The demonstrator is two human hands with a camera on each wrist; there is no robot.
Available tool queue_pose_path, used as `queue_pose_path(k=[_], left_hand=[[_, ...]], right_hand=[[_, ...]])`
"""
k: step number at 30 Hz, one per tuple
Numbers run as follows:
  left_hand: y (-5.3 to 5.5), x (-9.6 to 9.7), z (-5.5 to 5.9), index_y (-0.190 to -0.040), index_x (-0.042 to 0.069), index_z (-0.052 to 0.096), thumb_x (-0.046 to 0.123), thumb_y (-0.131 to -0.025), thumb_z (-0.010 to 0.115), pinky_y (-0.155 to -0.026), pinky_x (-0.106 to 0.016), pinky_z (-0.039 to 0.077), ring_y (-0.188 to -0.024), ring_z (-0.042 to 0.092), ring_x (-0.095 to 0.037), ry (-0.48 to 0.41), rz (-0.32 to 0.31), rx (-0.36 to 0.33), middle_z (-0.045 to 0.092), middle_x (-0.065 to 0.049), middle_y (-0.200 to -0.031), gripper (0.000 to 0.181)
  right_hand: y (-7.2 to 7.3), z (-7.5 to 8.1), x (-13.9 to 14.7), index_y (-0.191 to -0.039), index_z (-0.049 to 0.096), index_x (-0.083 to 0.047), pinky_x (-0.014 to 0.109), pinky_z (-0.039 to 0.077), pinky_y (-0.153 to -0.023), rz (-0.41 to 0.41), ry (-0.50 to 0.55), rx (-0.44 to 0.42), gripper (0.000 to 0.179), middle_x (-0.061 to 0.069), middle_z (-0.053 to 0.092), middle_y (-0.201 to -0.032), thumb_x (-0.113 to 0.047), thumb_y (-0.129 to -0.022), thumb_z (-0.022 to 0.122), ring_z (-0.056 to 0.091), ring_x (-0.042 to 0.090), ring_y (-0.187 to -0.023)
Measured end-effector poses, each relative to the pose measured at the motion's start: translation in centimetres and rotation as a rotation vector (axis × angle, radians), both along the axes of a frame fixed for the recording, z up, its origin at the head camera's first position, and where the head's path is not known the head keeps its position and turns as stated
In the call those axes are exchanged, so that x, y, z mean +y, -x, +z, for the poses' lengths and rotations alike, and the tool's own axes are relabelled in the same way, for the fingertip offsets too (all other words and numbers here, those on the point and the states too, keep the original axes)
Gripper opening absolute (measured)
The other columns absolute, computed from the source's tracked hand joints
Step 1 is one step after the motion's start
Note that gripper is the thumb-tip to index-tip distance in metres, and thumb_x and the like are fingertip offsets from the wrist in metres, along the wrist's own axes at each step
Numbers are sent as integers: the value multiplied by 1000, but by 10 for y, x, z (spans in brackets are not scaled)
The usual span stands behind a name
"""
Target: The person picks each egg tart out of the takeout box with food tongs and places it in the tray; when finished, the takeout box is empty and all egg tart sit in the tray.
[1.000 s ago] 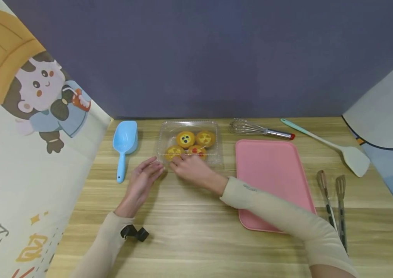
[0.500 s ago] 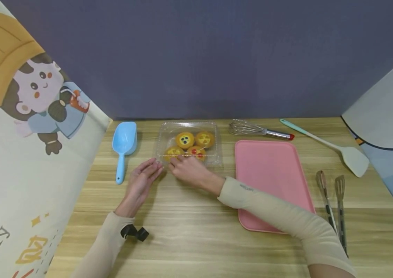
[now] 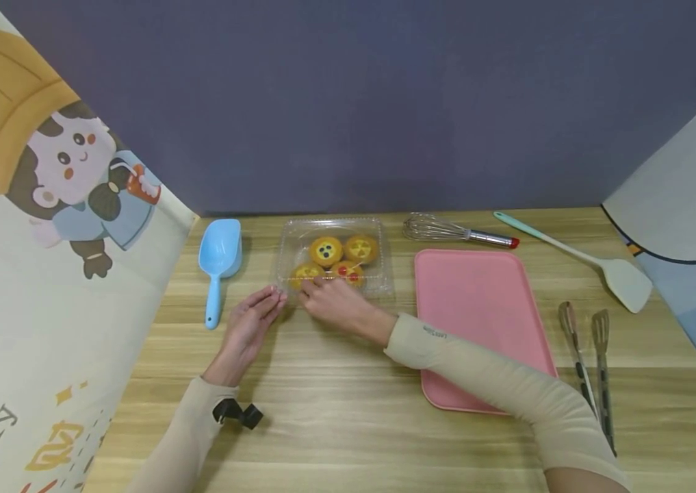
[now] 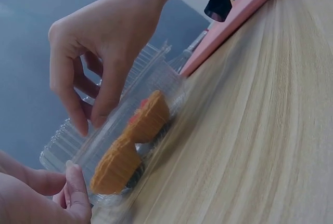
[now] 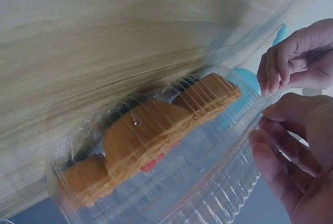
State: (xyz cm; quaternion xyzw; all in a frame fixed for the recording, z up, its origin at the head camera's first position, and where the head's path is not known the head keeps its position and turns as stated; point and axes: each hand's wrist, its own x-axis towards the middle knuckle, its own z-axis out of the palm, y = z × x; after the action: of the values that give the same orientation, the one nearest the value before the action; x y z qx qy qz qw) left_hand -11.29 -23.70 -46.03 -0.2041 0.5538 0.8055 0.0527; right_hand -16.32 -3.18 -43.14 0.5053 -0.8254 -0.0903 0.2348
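Note:
A clear plastic clamshell box (image 3: 295,238) with its lid down stands at the back of the table. Several egg tarts (image 3: 326,251) sit inside, one with red dots on top (image 3: 348,272). At the box's front left corner, my left hand (image 3: 249,329) pinches the rim between thumb and fingers. My right hand (image 3: 341,305) is bent over the front edge, its thumb and fingers pinching the lid's rim, as the right wrist view shows. Seen from the left wrist, that right hand (image 4: 106,42) is close to the left fingertips (image 4: 75,182).
A blue scoop (image 3: 221,250) lies left of the box. To the right are a pink tray (image 3: 477,301) under my right forearm, a whisk (image 3: 465,231), a pale spatula (image 3: 625,281) and metal tongs (image 3: 603,363). A dark wall (image 3: 348,109) rises behind.
Both hands stay at the box's front edge. My left fingertips have drawn a little closer together at the corner. The head view has shifted slightly.

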Motion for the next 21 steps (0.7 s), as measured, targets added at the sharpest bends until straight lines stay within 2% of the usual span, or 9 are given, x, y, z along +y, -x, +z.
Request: queue_pose_path(k=[6,11,17,21], left_hand=[[0,-1,-2,-140,-4,50,1,-106,54,-101,-19,57,-96,72,-3,32,-9,-16,74,9,-96,35],[1,-1,-1,-136,-4,53,-1,-105,54,-95,-17,58,-91,72,-2,63,-26,-15,76,10,-89,31],[0,-1,0,-130,-2,56,-1,-104,56,-89,-15,58,-85,71,0,78,-31,-26,76,11,-85,25],[0,0,-1,-126,1,58,1,-104,57,-90,-15,58,-86,71,1,102,-39,-31,76,12,-85,21]], right_hand=[[1,-3,0,-107,78,-21,17,51,-47,10,15,17,19,-6,74,-103,-12,-99,64,70,7,-81],[-1,-2,-1,-102,78,-22,16,48,-45,-11,9,43,18,-8,73,-100,-11,-98,65,68,6,-77],[-4,0,-4,-113,76,-22,13,44,-44,-31,-35,64,24,-7,72,-105,-8,-97,64,67,5,-77],[-5,0,-5,-111,75,-21,14,45,-44,-31,-19,60,22,-7,71,-102,-9,-98,61,67,5,-75]])
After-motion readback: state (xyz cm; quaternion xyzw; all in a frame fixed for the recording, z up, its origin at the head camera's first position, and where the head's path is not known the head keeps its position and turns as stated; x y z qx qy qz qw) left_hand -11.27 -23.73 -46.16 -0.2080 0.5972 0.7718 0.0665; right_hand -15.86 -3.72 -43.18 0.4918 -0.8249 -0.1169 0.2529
